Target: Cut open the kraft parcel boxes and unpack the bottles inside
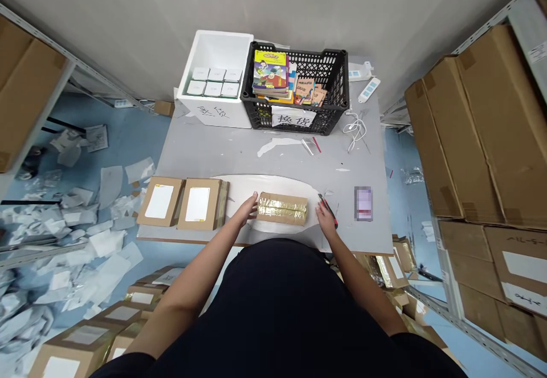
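A small cardboard box (282, 209) lies in front of me, its top crossed by strips of shiny yellowish tape. My left hand (247, 210) is at the box's left end, thumb and fingers apart; whether the fingertips press on it I cannot tell. To the right of the box, my right hand (325, 219) has its fingers around a black and red utility knife (333, 216), whose tip points up and left. The box rests on a white oval patch (239, 184) of the table top.
Labelled cardboard boxes (199, 204) stand left on the grey table (205, 153). At the back are a white foam box (216, 110) and a black crate (337, 93) with books (270, 73). A phone (363, 203) and white cable (355, 130) lie right. Shelved cartons (453, 138) flank the table.
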Demonstrator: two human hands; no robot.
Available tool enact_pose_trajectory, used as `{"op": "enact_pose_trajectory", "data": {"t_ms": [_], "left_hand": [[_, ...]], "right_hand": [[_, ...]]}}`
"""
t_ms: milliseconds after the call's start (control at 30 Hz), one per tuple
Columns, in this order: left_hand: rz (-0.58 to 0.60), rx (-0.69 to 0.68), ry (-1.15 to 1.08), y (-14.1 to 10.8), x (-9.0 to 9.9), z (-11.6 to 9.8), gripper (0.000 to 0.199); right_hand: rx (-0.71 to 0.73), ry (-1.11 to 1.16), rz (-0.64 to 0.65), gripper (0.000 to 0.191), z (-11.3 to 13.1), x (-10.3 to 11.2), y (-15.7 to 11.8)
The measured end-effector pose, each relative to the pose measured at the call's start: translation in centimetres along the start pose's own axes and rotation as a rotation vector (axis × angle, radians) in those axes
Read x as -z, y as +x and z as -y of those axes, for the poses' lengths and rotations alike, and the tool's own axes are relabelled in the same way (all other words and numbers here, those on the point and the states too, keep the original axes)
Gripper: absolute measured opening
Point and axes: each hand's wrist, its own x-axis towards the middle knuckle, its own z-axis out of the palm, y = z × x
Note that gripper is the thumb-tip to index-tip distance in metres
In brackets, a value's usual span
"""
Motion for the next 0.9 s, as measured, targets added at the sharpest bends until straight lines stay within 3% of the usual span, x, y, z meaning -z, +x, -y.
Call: {"op": "enact_pose_trajectory", "data": {"t_ms": [67,133,267,400,500,567,667,800,900], "left_hand": [[0.019,0.054,-0.041,0.3,-0.2,-0.9,0.083],[-0.013,0.026,-0.083,0.4,-0.7,-1.9,0.078],[-0.097,-0.151,-0.180,0.6,-1.6,-2.9,0.062],[-0.175,-0.271,-0.161,1.7,-1.8,-2.6,0.055],[-0.192,-0.275,-0.085,2.8,-1.8,-2.6,0.066],[-0.140,-0.254,-0.068,3.4,-1.8,-3.2,0.070],[-0.093,-0.273,-0.109,3.7,-1.8,-4.0,0.063],[-0.200,-0.329,-0.167,2.7,-1.4,-3.6,0.052],[-0.209,-0.361,-0.132,1.1,-1.0,-1.9,0.049]], "right_hand": [[-0.093,0.209,0.167,0.061,2.3,-1.1,0.5],[-0.131,0.323,0.241,0.062,4.4,-1.8,1.0],[-0.009,0.403,0.174,0.060,6.8,-1.9,2.0],[0.067,0.405,0.065,0.058,6.9,-2.0,3.5],[-0.027,0.422,0.026,0.065,6.6,-2.4,4.9],[-0.077,0.410,0.075,0.069,6.6,-2.5,5.8],[0.000,0.452,0.215,0.067,6.9,-2.2,6.4],[0.093,0.557,0.200,0.070,6.5,-1.3,5.3],[0.057,0.584,0.156,0.060,5.0,-0.9,3.1]]}}
